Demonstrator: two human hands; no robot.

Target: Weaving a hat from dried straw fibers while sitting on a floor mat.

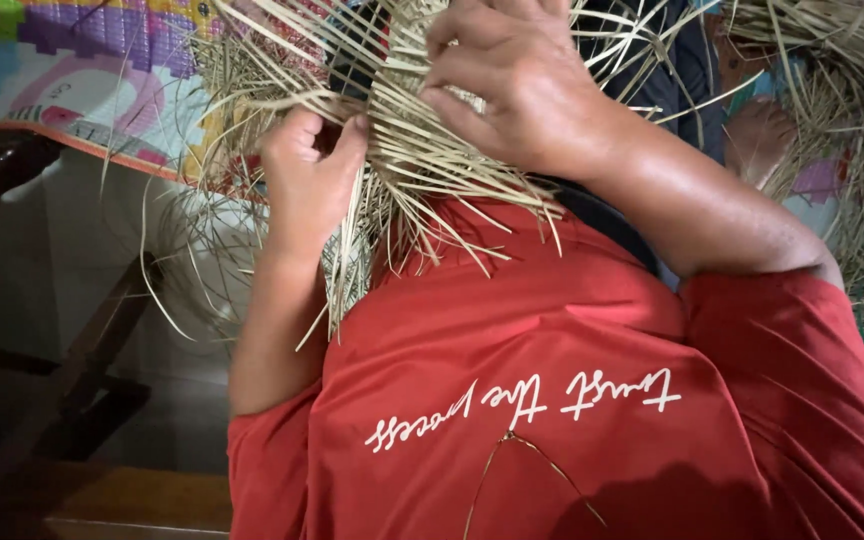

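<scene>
The woven straw piece (402,130) sits at 12 o'clock in the view, held up above the person's chest, with both hands on it. It is pale tan, made of thin flat strips; its loose ends fan out downward and to both sides, some hanging over the red shirt (572,400).

The left hand (307,180), at about 10 o'clock, is curled tight, thumb pressed toward the bent fingers, pinching a small bunch of strips. The right hand (517,85), near 12 o'clock, lies over the top of the piece with its fingers bent and close together, pressing strands down; whether they close fully around any strand cannot be told.

1 stray strip (497,465) lies on the shirt at 6 o'clock. More loose straw (852,150) is heaped at 2 o'clock, well apart from the hands. A bright patterned mat (82,70) shows at 10 o'clock, and dark wooden furniture (72,370) stands at 8 o'clock.
</scene>
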